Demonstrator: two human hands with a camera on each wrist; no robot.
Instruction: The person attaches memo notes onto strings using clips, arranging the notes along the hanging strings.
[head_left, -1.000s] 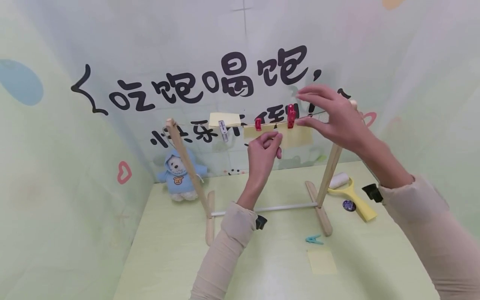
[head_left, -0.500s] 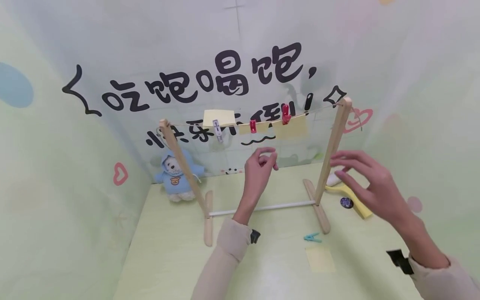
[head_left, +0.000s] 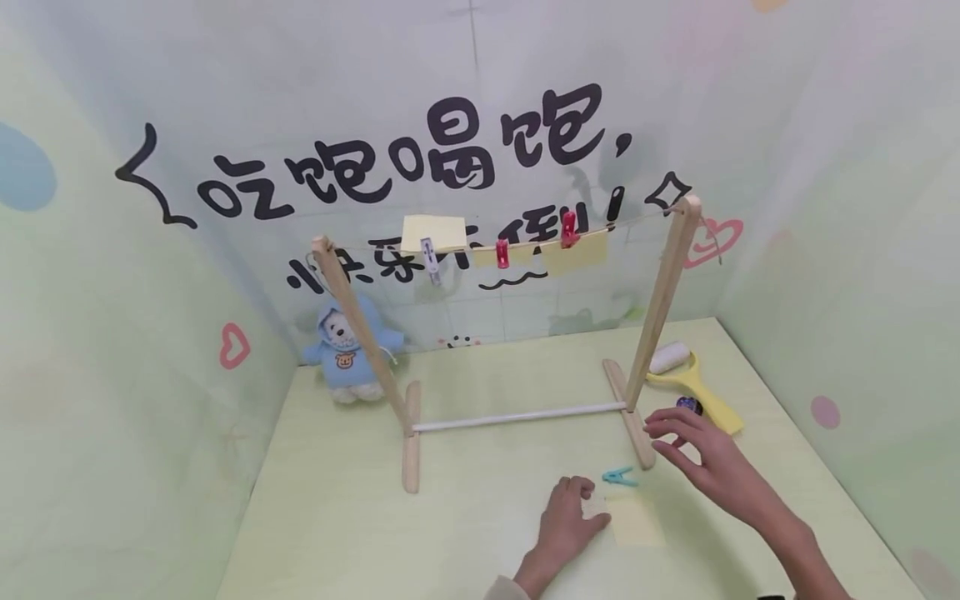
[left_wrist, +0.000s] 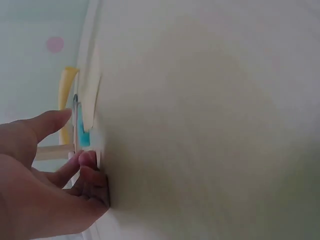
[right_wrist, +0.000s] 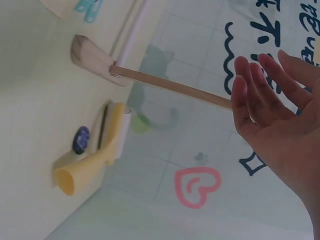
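My left hand [head_left: 566, 523] rests on the table beside the left edge of a pale yellow sticky note [head_left: 636, 521]; its thumb and bent fingers are apart. A turquoise clothespin [head_left: 619, 477] lies just behind the note. My right hand [head_left: 712, 458] hovers to the right of these, fingers loosely bent, holding nothing. On the string above, a white clothespin [head_left: 430, 260] and two red clothespins, one in the middle [head_left: 502, 253] and one further right [head_left: 569, 229], clip yellow notes. In the left wrist view the thumb [left_wrist: 52, 122] stands clear of the note [left_wrist: 90, 100].
A wooden stand with a left post [head_left: 360, 325] and right post [head_left: 663, 308] carries the string; a white rod [head_left: 517, 417] joins its feet. A plush toy in blue [head_left: 348, 350] sits at the back left. A yellow-handled lint roller [head_left: 705, 396] and a dark round object [head_left: 688, 406] lie right.
Both hands have come down from the string, the left one to the table beside the note, the right one to above the table's right side. The clipped notes stay on the string.
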